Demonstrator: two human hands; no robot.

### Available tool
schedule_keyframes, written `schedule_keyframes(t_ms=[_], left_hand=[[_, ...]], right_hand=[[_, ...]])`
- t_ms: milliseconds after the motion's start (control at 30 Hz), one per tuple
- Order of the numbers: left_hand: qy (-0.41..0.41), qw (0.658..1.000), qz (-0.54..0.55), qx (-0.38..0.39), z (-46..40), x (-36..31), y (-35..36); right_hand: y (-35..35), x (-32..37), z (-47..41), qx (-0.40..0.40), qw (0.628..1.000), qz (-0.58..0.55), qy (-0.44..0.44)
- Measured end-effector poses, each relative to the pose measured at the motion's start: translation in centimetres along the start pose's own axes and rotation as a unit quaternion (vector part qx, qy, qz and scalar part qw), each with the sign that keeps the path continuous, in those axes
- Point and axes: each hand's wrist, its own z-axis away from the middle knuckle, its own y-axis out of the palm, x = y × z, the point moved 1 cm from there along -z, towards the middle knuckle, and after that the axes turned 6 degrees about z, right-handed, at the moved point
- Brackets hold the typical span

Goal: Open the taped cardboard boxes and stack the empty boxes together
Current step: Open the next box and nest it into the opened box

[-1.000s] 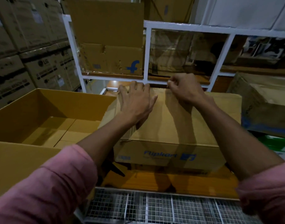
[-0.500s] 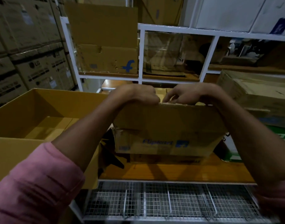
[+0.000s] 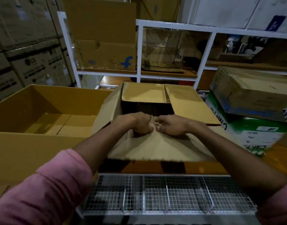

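Since the earlier frame the near flap (image 3: 160, 146) has swung from upright to folded down toward the person, and both hands have dropped with it, exposing the dark interior. The small box (image 3: 155, 111) sits on the orange shelf board (image 3: 204, 168), directly ahead of the hands, its mouth pointing up and its long axis seemingly running left to right across the view. Beyond the left hand's far side stands the large open box (image 3: 42, 111), apparently empty. The left hand (image 3: 136, 124) is curled into a fist over the flap's hinge line; the right hand (image 3: 170, 125), just beside it, is half-curled with fingertips pressed on the same edge. The step in hand appears to be opening. Next, probably: fold back the far flaps (image 3: 164, 93), then regrip the box walls to lift it into the large box.
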Motion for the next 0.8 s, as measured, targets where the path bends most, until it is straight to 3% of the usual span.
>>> schedule_keyframes(t_ms=[233, 367, 800], left_hand=[[0.031, 0.986, -0.041, -0.158, -1.7, 2.5, 5.4], [0.046, 0.972, -0.081, -0.217, -2.0, 2.7, 6.0], [0.052, 0.98, -0.05, -0.186, -2.9, 5.3, 5.7]], right_hand=[[4.8, -0.6, -1.6, -0.115, 0.992, 0.037, 0.032], [5.1, -0.9, -2.3, -0.124, 0.989, 0.006, 0.08], [4.6, -10.9, -3.0, -0.249, 0.918, 0.033, 0.307]])
